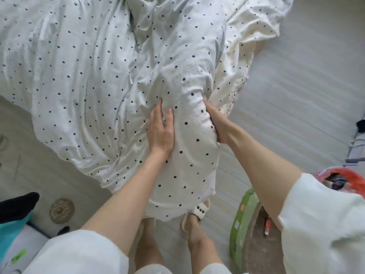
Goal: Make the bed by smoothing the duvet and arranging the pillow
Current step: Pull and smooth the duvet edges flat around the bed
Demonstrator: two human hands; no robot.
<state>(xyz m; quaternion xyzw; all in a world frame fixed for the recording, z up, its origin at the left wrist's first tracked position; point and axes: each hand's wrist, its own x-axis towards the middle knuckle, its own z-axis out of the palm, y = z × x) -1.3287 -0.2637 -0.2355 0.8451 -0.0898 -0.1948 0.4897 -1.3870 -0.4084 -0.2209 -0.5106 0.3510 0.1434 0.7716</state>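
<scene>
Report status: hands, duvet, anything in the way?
Left hand flat on the polka-dot duvet, right hand gripping its bunched fold. Duvet rumpled, corner hanging off the bed. Pillow not in view. Green round bin by right foot.

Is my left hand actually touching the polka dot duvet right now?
Touching. The head view shows the left hand lying flat, palm down, on the duvet, with the fabric dented and creased around its fingers.

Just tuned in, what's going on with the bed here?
A person stands at the bed's corner with both hands on the polka-dot duvet. The left hand lies flat on top of a bunched fold, and the right hand presses in against its side. The duvet is heavily creased, with its corner hanging to the floor. No pillow is in view.
</scene>
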